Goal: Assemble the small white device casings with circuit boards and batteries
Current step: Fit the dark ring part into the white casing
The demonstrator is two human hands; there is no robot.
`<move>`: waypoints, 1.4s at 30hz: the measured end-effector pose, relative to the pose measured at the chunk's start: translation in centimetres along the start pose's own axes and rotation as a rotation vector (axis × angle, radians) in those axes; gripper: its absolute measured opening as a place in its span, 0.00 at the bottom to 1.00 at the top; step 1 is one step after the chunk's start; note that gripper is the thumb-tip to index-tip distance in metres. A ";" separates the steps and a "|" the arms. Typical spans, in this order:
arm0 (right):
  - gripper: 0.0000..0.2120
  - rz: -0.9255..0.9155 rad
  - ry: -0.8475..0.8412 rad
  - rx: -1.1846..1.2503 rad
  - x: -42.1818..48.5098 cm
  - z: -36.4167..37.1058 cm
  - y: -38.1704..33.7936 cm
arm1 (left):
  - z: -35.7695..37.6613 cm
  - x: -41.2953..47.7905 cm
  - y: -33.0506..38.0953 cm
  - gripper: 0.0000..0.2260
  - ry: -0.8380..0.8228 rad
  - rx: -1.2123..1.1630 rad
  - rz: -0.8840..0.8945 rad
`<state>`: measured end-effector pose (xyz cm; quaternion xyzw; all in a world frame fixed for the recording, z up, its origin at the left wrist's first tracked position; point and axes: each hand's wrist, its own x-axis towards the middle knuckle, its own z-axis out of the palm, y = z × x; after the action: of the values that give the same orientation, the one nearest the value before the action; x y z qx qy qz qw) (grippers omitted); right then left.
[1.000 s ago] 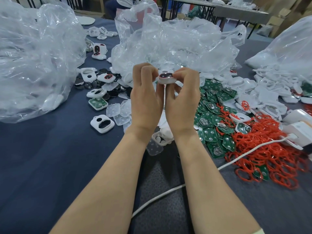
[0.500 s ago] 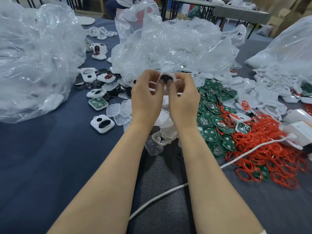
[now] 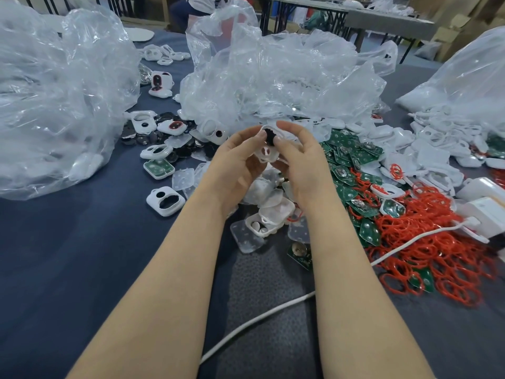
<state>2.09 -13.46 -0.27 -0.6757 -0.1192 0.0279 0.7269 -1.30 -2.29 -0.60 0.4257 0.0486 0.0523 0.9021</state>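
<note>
You hold the casing pinched between both hands, just in front of the clear bag and up off the table. Your left hand curls round one edge and your right hand round the other, thumbs meeting on a dark round piece at its far end. It stands on end, long axis pointing away from you, so either thumb looks equally placed to press.
</note>
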 end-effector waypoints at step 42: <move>0.07 -0.460 0.180 -0.231 -0.6 1.0 0.2 | 0.1 0.5 -0.8 0.07 0.327 0.588 0.448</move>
<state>1.29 -12.65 -0.46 -0.7092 -0.2068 -0.2118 0.6399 -0.74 -2.82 -1.19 0.6516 0.1105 0.2987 0.6885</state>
